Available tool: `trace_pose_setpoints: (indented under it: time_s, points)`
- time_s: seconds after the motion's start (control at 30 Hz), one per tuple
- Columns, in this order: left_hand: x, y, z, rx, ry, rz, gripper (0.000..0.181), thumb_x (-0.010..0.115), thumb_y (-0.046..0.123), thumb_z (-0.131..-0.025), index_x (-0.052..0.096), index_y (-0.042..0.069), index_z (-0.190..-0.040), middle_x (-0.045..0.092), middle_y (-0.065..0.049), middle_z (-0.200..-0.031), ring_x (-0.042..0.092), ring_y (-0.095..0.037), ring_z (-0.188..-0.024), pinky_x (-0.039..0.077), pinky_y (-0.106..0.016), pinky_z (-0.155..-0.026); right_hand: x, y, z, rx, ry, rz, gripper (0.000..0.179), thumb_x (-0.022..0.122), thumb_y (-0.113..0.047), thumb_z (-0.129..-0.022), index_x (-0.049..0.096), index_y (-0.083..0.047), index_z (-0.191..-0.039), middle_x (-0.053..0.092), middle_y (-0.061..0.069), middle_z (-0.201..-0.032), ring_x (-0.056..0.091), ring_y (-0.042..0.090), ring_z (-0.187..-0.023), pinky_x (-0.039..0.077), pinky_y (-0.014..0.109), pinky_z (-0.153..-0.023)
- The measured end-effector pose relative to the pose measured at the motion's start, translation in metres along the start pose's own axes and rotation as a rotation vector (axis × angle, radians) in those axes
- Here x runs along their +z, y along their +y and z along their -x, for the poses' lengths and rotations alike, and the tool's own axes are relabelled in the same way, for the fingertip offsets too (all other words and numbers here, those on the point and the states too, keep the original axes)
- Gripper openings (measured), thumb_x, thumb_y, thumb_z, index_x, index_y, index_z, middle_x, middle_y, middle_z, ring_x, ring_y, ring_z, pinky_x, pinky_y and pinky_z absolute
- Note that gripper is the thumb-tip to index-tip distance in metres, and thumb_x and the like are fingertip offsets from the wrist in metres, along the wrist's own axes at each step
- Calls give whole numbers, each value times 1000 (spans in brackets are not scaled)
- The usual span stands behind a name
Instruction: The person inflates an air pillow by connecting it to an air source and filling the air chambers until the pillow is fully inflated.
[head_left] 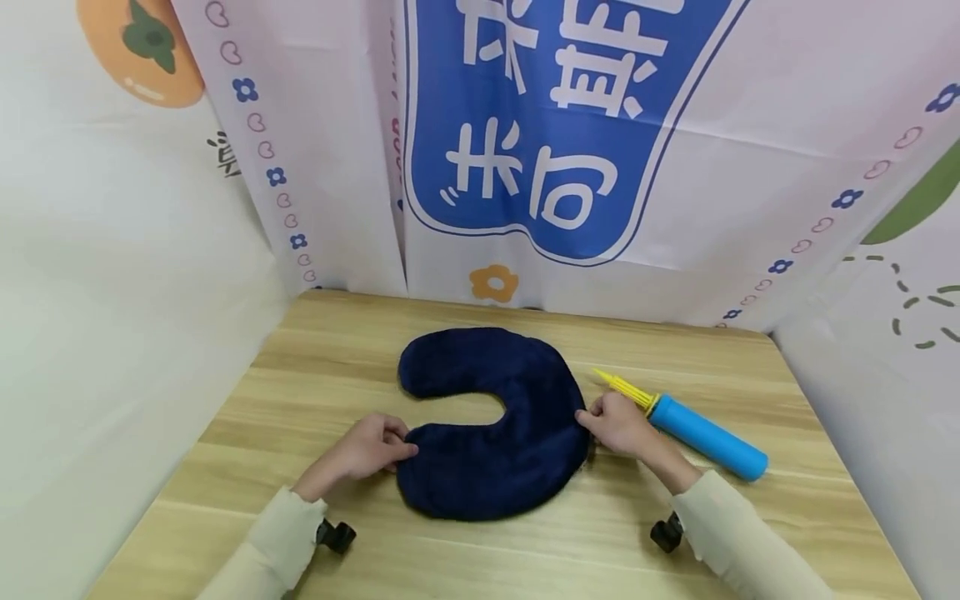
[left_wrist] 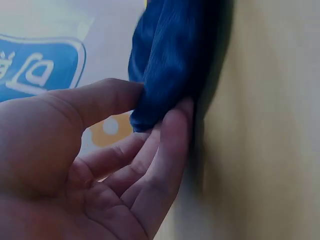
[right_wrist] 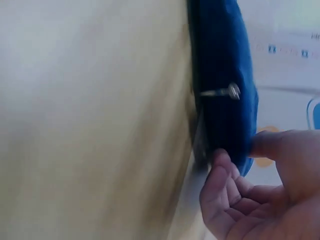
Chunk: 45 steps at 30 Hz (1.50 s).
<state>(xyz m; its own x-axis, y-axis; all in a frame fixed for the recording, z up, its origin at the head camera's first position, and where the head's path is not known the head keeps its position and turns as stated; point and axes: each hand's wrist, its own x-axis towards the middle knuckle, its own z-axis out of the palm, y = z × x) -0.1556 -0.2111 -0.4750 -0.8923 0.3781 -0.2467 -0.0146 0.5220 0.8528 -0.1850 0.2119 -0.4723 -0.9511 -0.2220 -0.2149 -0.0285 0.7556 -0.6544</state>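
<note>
The pillow (head_left: 528, 454) lies on the counter, a dark blue U with its gap toward the left; the nearer arm's tip and the outer curve at the right are both held. It looks rather thin and soft, so I judge it would sag or fold in the middle if lifted by these two spots alone.

The left grip (head_left: 375, 446) pinches the near arm's tip, thumb on top and fingers beneath, closed as far as the cloth allows. It has only the edge, so a sharp pull could slip the plush free or stretch the cover instead of moving the filling.

The right grip (head_left: 618, 423) pinches the outer curve in the same way, with little cloth between thumb and fingers. In the right wrist view a small shiny piece (right_wrist: 234, 91), perhaps a zip pull, shows on that side; it could snag a finger if the hold shifts along the edge.

Just beyond the right grip lies the pump (head_left: 708, 437), blue with a yellow end; whether they touch I cannot tell. A careless sweep of that wrist could knock the pump and roll it over the counter (head_left: 337, 350). Farther out, a printed sheet (head_left: 330, 108) hangs behind.
</note>
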Motion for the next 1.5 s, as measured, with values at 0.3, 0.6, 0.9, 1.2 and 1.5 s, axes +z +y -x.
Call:
trace_pose_setpoints:
  time_s: [0.3,0.6,0.9,1.2,1.5]
  points:
    - [-45,-5,-28,-49,115,-114,22,74,22,-98,76,1,-107,72,-6,-90,61,-13,-75,52,-27,-66,9,-16,31,-49,-116,-52,44,64,-28,-106,71,-4,-69,67,4,-59,50,10,-49,39,24,-48]
    - [-24,-5,6,-65,1,-72,29,74,26,-99,67,2,-86,71,-6,-72,70,-18,-68,59,-30,-62,-23,-2,1,30,1,-40,42,59,-33,-109,74,-4,-82,73,11,-74,55,15,-55,44,30,-53]
    - [-10,-5,-15,-56,24,2,21,75,17,-97,67,0,-88,71,-3,-71,71,-16,-68,61,-29,-64,-24,16,-16,138,48,-87,45,58,-22,-106,53,-14,-63,68,8,-66,64,17,-60,53,28,-57]
    - [-34,-16,-51,-151,134,59,29,75,19,-98,70,-4,-116,76,-10,-99,71,-12,-79,63,-29,-74,-11,20,0,150,83,-181,34,57,-13,-106,63,-3,-74,69,9,-71,66,17,-62,58,30,-59]
    - [-50,-9,-66,-50,247,-238,36,69,25,-101,69,-5,-121,77,-18,-108,74,-24,-90,61,-38,-81,-4,4,26,83,55,-43,40,64,-22,-106,73,-6,-71,60,0,-58,48,10,-49,40,23,-49]
